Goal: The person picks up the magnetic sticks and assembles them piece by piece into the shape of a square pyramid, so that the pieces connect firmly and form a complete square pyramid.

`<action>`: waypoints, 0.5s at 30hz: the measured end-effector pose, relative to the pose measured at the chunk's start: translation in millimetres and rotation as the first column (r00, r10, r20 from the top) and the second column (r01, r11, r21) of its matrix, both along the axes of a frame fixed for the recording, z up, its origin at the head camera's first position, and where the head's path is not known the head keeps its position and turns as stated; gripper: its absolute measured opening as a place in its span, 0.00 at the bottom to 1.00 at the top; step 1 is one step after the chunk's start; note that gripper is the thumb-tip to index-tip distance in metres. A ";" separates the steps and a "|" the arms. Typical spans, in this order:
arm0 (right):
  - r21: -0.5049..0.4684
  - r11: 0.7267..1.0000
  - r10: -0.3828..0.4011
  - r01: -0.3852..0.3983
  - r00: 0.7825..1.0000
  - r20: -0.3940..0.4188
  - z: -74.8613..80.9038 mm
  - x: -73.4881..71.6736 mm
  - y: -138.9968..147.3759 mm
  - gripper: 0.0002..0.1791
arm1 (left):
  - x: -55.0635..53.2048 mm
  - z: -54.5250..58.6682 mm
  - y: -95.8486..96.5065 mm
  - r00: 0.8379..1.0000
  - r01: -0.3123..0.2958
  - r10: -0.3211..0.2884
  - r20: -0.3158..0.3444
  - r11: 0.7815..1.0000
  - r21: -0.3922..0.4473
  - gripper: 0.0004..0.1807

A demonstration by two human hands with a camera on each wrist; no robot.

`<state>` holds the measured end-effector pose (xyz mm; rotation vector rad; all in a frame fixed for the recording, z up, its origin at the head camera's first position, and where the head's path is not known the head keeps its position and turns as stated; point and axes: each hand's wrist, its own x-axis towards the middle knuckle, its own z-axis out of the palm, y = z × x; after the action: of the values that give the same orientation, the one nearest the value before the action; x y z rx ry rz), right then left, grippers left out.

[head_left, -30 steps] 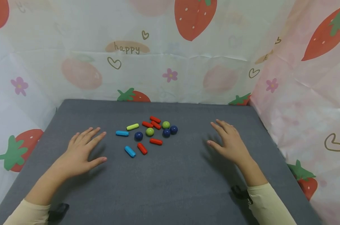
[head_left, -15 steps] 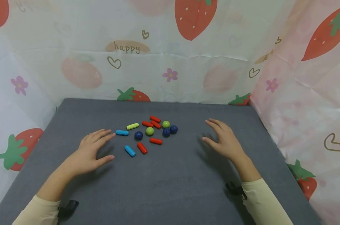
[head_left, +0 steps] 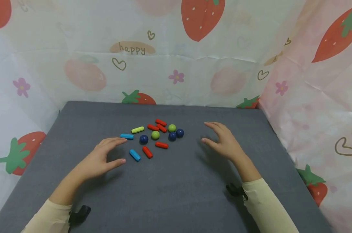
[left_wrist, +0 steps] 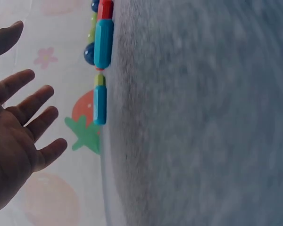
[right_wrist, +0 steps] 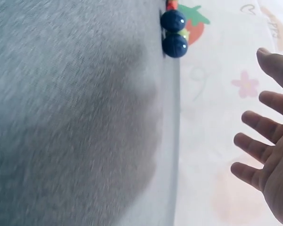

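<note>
My left hand [head_left: 101,158] hovers over the cloth just left of the scattered pieces, fingers extended and thumb apart. Its fingertips overlap a blue stick-shaped piece [head_left: 127,136] in the head view. A second blue stick [head_left: 135,155] lies in front of the thumb tip. My right hand [head_left: 223,142] hangs in the air to the right of the group, fingers extended, holding nothing. Nearest to it are two dark blue balls [head_left: 180,133]. Between the hands lie several red sticks [head_left: 162,145], a yellow-green stick [head_left: 138,129], two green balls [head_left: 155,135] and another dark blue ball [head_left: 143,139].
A grey cloth [head_left: 170,194] covers the table under everything. A strawberry-printed curtain [head_left: 193,87] stands behind the far edge and along both sides. Dark straps with small devices [head_left: 80,215] sit at both wrists.
Both hands have moved inward toward the group of pieces, the left one to the right and the right one to the left. The pieces have stayed in place.
</note>
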<state>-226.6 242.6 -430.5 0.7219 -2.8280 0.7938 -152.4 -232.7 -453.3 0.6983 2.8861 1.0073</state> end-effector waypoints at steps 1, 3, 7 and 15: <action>-0.006 1.000 0.000 0.000 1.000 0.010 0.1 -1.1 -2.1 0.39 | -0.3 -0.5 1.2 1.000 0.001 -0.002 0.014 1.000 0.011 0.39; -0.025 1.000 0.007 -0.006 1.000 0.030 0.2 -3.6 -6.5 0.38 | -0.8 -1.4 3.7 0.999 -0.004 0.002 0.046 1.000 0.031 0.39; -0.053 0.998 0.023 -0.020 0.998 0.060 0.2 -8.9 -17.3 0.37 | -2.6 -4.0 8.6 0.993 -0.043 0.037 0.113 0.998 0.056 0.38; -0.102 0.994 0.055 -0.045 0.994 0.098 -3.4 -19.7 -39.8 0.35 | -5.7 -7.5 17.7 0.982 -0.069 0.043 0.182 0.989 0.135 0.35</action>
<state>-246.3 202.8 -433.9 0.7607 -2.8433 0.9993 -158.1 -215.0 -460.8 0.5040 2.7150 1.2217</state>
